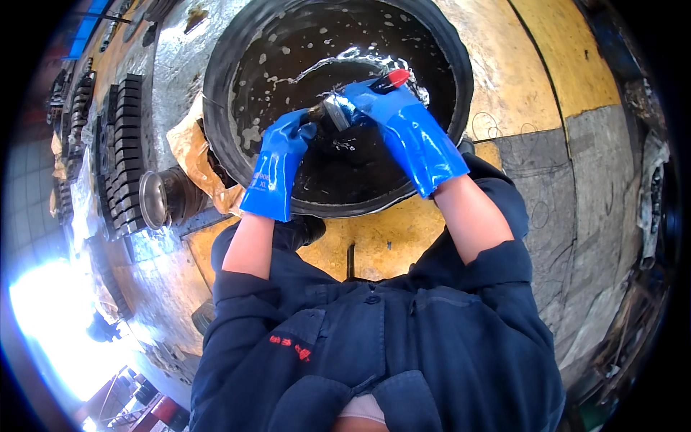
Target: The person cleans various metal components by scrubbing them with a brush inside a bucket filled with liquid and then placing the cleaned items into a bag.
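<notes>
A wide black tub [218, 93] of dark liquid with floating bubbles stands in front of me. Over the liquid, my gloved right hand [385, 104] is closed around a brush [398, 77] with a red-tipped dark handle. Its metal band shows on the left side of that hand. My left hand [286, 135], also in a long blue rubber glove, is closed just left of the brush's head. A dark, wet object lies between the two hands, but its shape blends into the liquid. What the left fingers hold is hard to make out.
Left of the tub lie a torn brown paper wrapping [191, 147] and a round metal cylinder [164, 198]. Farther left are a row of dark ribbed metal parts [126, 151] and several shafts. Yellow and grey floor sheets [547, 173] extend to the right, with clutter along the edge.
</notes>
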A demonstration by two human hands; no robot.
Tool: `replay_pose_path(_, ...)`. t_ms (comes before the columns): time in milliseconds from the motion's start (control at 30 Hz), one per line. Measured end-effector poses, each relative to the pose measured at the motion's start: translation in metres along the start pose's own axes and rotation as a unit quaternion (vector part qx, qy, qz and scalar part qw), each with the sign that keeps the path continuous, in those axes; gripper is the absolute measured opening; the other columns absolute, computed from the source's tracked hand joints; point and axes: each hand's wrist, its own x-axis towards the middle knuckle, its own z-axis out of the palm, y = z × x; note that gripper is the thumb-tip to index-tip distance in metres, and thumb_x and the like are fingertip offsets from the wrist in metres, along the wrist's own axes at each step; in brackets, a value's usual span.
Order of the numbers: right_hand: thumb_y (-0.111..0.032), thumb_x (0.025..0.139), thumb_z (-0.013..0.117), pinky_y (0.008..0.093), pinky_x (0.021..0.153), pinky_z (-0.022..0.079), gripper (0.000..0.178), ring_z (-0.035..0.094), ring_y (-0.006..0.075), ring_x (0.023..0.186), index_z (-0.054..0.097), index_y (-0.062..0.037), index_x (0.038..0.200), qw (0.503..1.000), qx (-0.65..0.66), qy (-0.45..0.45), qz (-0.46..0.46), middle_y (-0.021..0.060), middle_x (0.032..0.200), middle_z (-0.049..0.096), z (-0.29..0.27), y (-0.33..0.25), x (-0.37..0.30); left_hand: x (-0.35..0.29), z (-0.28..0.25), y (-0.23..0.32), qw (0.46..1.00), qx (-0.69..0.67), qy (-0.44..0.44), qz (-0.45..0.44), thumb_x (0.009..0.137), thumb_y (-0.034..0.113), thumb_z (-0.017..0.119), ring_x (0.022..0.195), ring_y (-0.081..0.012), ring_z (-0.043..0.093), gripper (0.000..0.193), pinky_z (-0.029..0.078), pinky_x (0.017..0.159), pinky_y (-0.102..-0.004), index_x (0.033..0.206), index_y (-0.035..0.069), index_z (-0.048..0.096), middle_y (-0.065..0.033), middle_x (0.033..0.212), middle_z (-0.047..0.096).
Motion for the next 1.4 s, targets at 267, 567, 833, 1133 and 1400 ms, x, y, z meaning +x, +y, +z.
replay_pose_path(267, -0.021, 0.11, 0.06, 0.0407, 0.079, 0.059, 0.023, 0.074, 0.0307, 0.083, 0.078, -0.0068, 0.113, 0.948, 0.282, 0.036, 0.143, 0.0165, 0.099, 0.078, -0.034, -0.044, -0.031, 0.008, -0.013, 0.002, 0.954, -0.291, -0.004, -0.073, 0.107, 0.023, 0.077, 0.118, -0.0297, 0.077, 0.034, 0.06, 0.101, -0.0405, 0.134, 0.003, 0.077, -0.0138, 0.129, 0.081)
replay_pose_path(567, -0.023, 0.108, 0.063, 0.0401, 0.08, 0.059, 0.024, 0.074, 0.0291, 0.082, 0.079, -0.0061, 0.112, 0.99, 0.127, 0.029, 0.062, 0.0145, 0.097, 0.078, -0.01, -0.024, -0.016, 0.011, -0.022, 0.024, 0.841, -0.514, 0.009, -0.169, 0.114, 0.025, 0.067, 0.131, -0.034, 0.073, 0.038, 0.064, 0.099, -0.0454, 0.144, 0.002, 0.068, -0.0187, 0.149, 0.072)
replay_pose_path(833, -0.031, 0.104, 0.069, 0.0387, 0.083, 0.059, 0.029, 0.075, 0.0246, 0.083, 0.081, -0.0043, 0.108, 0.999, -0.014, 0.042, 0.004, 0.0106, 0.093, 0.08, 0.002, -0.017, -0.012, 0.009, -0.025, 0.043, 0.857, -0.481, -0.042, -0.179, 0.116, 0.03, 0.064, 0.129, -0.0281, 0.074, 0.038, 0.061, 0.1, -0.0391, 0.143, 0.005, 0.07, -0.0135, 0.143, 0.076)
replay_pose_path(1133, -0.037, 0.1, 0.076, 0.0371, 0.086, 0.06, 0.035, 0.076, 0.0208, 0.084, 0.083, -0.0032, 0.104, 0.998, -0.048, 0.043, -0.003, 0.0069, 0.089, 0.081, -0.001, -0.023, -0.018, 0.009, -0.023, 0.049, 0.925, -0.33, -0.07, -0.177, 0.111, 0.039, 0.072, 0.123, -0.0207, 0.074, 0.039, 0.059, 0.094, -0.0367, 0.136, 0.009, 0.076, -0.0057, 0.131, 0.081)
replay_pose_path(1400, -0.024, 0.102, 0.075, 0.0338, 0.078, 0.059, 0.02, 0.075, 0.019, 0.083, 0.08, -0.0047, 0.104, 0.989, -0.07, 0.089, -0.092, 0.0073, 0.091, 0.08, 0.007, -0.05, -0.039, 0.005, -0.031, 0.052, 0.936, -0.247, -0.083, -0.235, 0.107, 0.046, 0.075, 0.092, -0.0117, 0.078, 0.043, 0.054, 0.072, -0.0246, 0.134, 0.013, 0.079, -0.0012, 0.116, 0.083)
